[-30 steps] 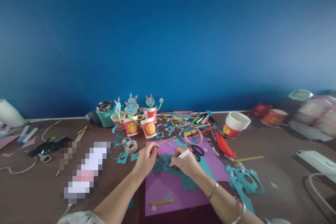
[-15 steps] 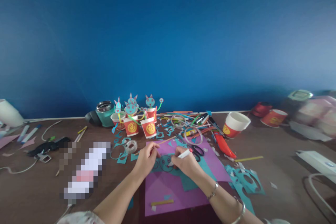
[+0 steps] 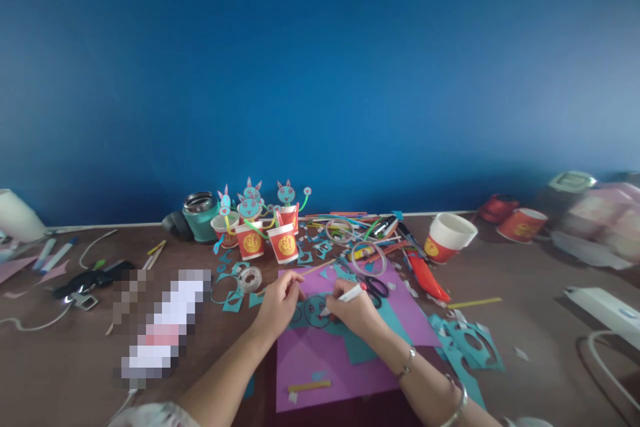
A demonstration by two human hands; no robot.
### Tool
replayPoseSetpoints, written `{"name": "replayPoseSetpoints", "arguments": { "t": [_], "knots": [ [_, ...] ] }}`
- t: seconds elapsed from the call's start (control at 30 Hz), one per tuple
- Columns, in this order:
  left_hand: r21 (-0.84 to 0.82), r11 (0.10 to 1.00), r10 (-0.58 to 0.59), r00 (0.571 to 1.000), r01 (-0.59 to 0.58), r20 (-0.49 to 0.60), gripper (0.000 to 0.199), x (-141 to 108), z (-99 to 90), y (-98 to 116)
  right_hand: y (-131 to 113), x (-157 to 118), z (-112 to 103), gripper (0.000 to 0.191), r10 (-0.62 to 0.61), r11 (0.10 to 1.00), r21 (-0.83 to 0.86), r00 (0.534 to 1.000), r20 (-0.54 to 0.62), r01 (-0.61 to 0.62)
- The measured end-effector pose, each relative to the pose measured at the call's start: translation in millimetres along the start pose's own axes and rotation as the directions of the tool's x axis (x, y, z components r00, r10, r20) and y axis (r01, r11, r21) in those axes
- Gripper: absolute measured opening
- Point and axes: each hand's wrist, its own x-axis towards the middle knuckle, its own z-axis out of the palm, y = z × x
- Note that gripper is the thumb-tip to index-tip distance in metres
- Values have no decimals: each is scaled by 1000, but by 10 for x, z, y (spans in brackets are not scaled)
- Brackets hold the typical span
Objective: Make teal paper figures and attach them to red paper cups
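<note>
The right hand (image 3: 354, 310) gripped a slim white marker (image 3: 353, 292) over turquoise paper (image 3: 316, 313) bearing a drawn face, upon the purple paper sheet (image 3: 307, 363); at this sheet's left edge, the left hand (image 3: 277, 302) curled loosely, its grip unclear

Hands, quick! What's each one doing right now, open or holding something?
Left hand: loosely curled, half-open, beside the teal paper.
Right hand: closed around a white marker.

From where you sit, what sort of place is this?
Probably a craft table: there's a marker in the right hand, scissors, and red cups topped with drawn animal heads.
</note>
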Motion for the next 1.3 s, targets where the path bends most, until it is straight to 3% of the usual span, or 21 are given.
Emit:
{"name": "replayPoseSetpoints", "arguments": {
  "t": [0.37,1.3],
  "knots": [
    [-6,1000,-10,1000,10,-2,20,5,1,4,-32,-13,-7,19,-29,999,33,999,-24,30],
    [14,1000,-2,1000,1,6,19,-1,-12,12,-41,-23,-11,18,56,997,55,998,18,-57]
  ]
}}
